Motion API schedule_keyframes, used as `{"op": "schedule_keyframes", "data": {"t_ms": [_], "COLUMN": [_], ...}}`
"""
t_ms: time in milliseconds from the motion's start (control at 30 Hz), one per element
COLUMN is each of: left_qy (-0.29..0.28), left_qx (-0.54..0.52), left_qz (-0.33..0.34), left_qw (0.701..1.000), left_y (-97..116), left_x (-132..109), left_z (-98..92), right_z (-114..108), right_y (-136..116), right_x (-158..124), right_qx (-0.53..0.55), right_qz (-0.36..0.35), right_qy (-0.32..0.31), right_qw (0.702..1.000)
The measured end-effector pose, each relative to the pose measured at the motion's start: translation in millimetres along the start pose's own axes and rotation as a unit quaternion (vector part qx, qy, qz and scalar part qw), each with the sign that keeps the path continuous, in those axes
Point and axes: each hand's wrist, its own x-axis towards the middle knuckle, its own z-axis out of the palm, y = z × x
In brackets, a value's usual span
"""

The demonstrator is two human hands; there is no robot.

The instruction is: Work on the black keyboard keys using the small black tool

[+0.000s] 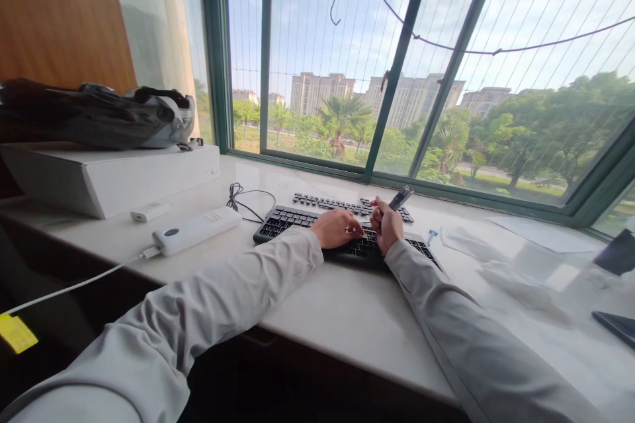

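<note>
A black keyboard (pixel 284 223) lies in front of me on the white sill. Toward its left end the keys are in place, while the middle and right show bare key positions. My left hand (pixel 338 228) rests over the keyboard's middle with fingers bent and tips pinched together low on it; what is between them, if anything, is hidden. A dark-handled tool (pixel 401 197) is wrapped in my right hand (pixel 387 225), its handle pointing up and away. Its working end is hidden near the left fingertips. Loose black keycaps (pixel 330 203) stand in rows just behind the keyboard.
A coiled black cable (pixel 241 197) is left of the keyboard. Closer to me lie a white power bank (pixel 198 230) with a cable and a small white device (pixel 150 211). A white box (pixel 149 175) bears a black bag (pixel 89 115). Clear plastic (pixel 520 284) lies right; windows (pixel 327 46) rise behind.
</note>
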Motion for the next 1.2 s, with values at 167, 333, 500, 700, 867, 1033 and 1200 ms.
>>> {"op": "schedule_keyframes", "data": {"t_ms": [167, 333, 500, 700, 867, 1033, 1200], "left_qy": [-0.011, -0.031, -0.026, -0.023, -0.022, -0.013, 0.005], "left_qx": [-0.031, -0.034, -0.012, 0.025, 0.043, 0.048, 0.048], "left_qz": [-0.031, -0.048, -0.037, -0.021, -0.023, -0.017, -0.031], "left_qw": [0.999, 0.998, 0.999, 0.999, 0.999, 0.999, 0.998], "left_y": [0.0, 0.3, 3.8, 7.9, 8.7, 8.1, 11.0], "left_x": [1.4, 3.0, 1.6, -0.7, -1.6, -2.4, -2.5], "left_z": [0.2, -1.4, -2.8, -3.8, -3.0, -2.1, -1.6], "right_z": [-2.4, -4.1, -0.4, 4.8, 9.3, 10.6, 10.1], "right_y": [-2.0, -3.7, -6.8, -7.3, -5.8, -5.3, -7.6], "right_x": [1.9, 1.9, -2.2, -4.9, -6.3, -8.6, -7.8], "right_qx": [0.034, 0.051, 0.054, 0.034, -0.002, 0.003, 0.029], "right_qz": [0.04, 0.09, 0.097, 0.097, 0.096, 0.087, 0.116], "right_qy": [0.02, 0.039, 0.047, 0.068, 0.052, 0.041, 0.058], "right_qw": [0.998, 0.994, 0.993, 0.992, 0.994, 0.995, 0.991]}}
